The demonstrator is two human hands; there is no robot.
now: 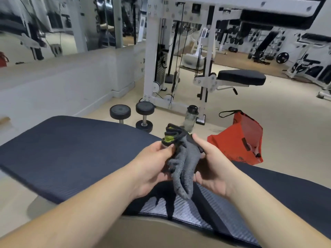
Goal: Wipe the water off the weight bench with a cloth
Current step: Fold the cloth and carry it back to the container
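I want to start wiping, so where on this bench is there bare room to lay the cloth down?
The bench pad left of the left hand is bare. The floor beyond is crowded: dumbbells, bottle, red bag. Both hands hold the cloth.

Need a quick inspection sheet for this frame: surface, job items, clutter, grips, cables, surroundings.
Surface: dark weight bench pad; no water can be made out on it.
Job's things: grey cloth with green-edged folds, bunched and held above the bench, not touching it.
Clutter: two dumbbells, clear water bottle, red bag on the floor beyond the bench.
Grips: left hand and right hand both closed on the cloth.
Cables: machine cables hang on the white frame.
Surroundings: gym floor, mirror wall, cable machine, racks.
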